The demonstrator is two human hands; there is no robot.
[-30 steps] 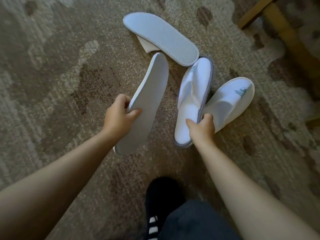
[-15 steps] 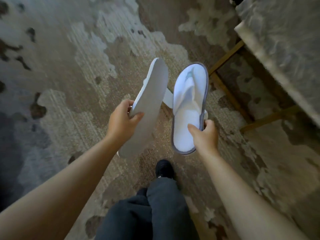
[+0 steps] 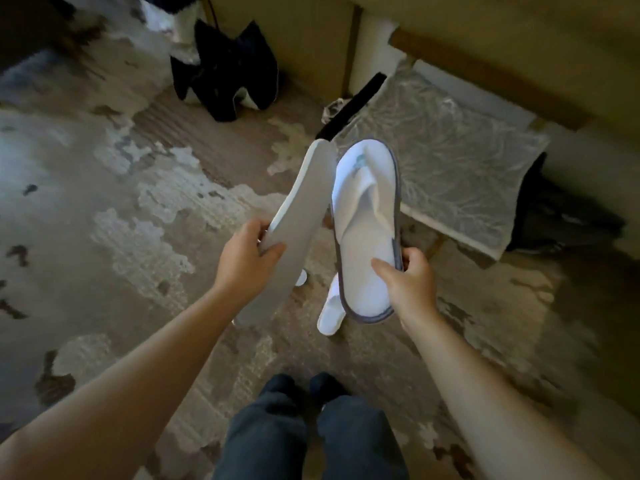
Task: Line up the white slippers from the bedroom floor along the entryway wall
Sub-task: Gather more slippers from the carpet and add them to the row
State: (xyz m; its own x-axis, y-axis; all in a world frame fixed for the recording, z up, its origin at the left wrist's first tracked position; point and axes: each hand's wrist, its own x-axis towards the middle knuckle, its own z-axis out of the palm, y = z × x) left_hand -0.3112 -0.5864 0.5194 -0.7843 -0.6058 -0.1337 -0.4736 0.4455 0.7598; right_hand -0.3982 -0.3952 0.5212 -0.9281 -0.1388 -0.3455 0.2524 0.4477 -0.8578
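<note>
My left hand (image 3: 244,259) grips a white slipper (image 3: 298,216) by its edge, its flat grey sole turned toward me. A second white slipper (image 3: 365,216) with a grey rim is held near the heel in my right hand (image 3: 408,284), its white upper facing me. Behind it, part of another white slipper (image 3: 330,311) pokes out below; whether my right hand holds it too I cannot tell. Both held slippers hang side by side above the patterned carpet.
A marble-patterned bench (image 3: 446,161) on a wooden frame stands right of the slippers. A black bag (image 3: 225,71) sits by the far wall, and a black strap (image 3: 353,105) lies across the bench corner. Dark items (image 3: 561,209) lie at far right. My legs (image 3: 304,434) stand on carpet below.
I have stood up from the floor with both slippers lifted. The view has swung away from the slippers left on the carpet toward the bench and the wall.
</note>
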